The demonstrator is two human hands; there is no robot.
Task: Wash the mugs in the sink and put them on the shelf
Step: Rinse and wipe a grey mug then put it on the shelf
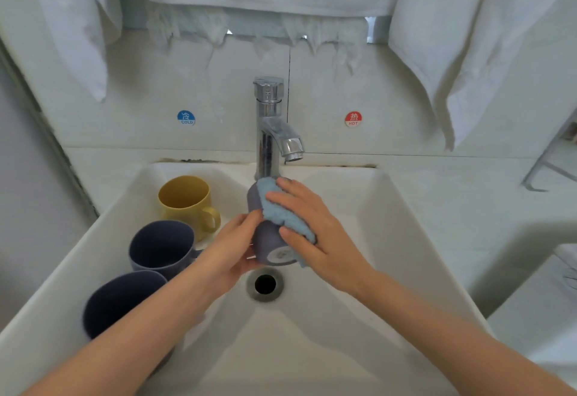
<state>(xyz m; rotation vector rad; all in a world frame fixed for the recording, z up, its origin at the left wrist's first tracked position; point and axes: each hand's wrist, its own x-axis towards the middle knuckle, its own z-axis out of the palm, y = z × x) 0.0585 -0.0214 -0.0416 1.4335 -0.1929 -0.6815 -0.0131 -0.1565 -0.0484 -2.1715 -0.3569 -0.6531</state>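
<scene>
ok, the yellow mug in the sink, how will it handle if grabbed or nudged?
Probably rigid: the yellow mug holds its round shape. It stands on the sink's sloping left side, so a nudge may slide or tip it toward the drain. If it falls over, its side handle should stop it rolling far.
</scene>
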